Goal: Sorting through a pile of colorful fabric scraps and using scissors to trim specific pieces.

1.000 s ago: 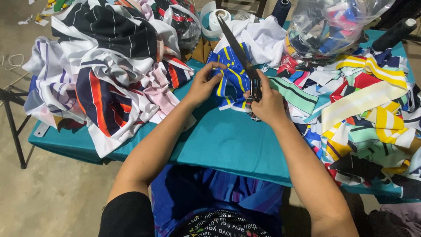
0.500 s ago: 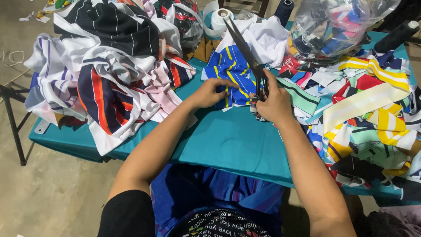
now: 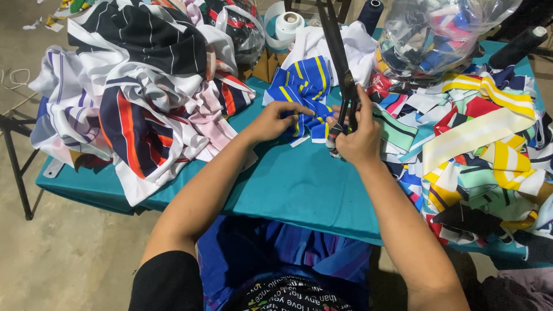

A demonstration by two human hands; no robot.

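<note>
beside heaps, scissors (image 3: 340, 69) perhaps mid-cloth (image 3: 302, 92)

- Bare teal table (image 3: 299, 190) along the near edge, between the hands — open passage.
- Striped garment heap (image 3: 138, 98) blocks the left side.
- Fabric strips (image 3: 484, 150) and plastic bag (image 3: 432, 34) crowd the right edge and far corner.

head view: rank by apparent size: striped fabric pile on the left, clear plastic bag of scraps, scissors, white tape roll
1. striped fabric pile
2. clear plastic bag
3. scissors, in the right hand: long but thin
4. white tape roll
</note>
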